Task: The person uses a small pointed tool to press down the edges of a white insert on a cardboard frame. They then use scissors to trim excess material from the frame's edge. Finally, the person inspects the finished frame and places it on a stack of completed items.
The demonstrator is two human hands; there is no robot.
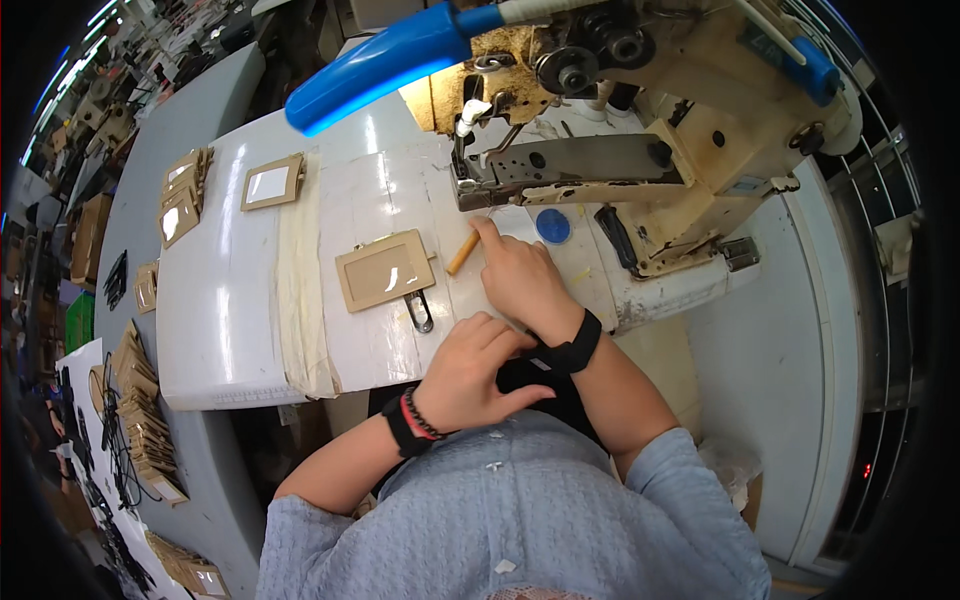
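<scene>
My right hand (527,285) is palm down on the white sewing table, its index finger against the upper end of a slim wooden handle (462,253). The thumb is hidden, but the fingers seem closed on that end. Near my right wrist, my left hand (470,365) is open and holds nothing, thumb stretched out. Left of the handle lies a beige badge holder (386,271) with a clear window. A black strap clip (419,312) sticks out from its lower edge. A blue round disc (552,226) lies beyond my right hand.
A sewing machine (590,165) with a blue-shaded lamp (380,65) stands beyond my hands. Another badge holder (272,182) and a small stack of them (182,198) lie at the left. Many more are piled (148,430) on the grey side table. A black-handled tool (616,240) rests by the machine base.
</scene>
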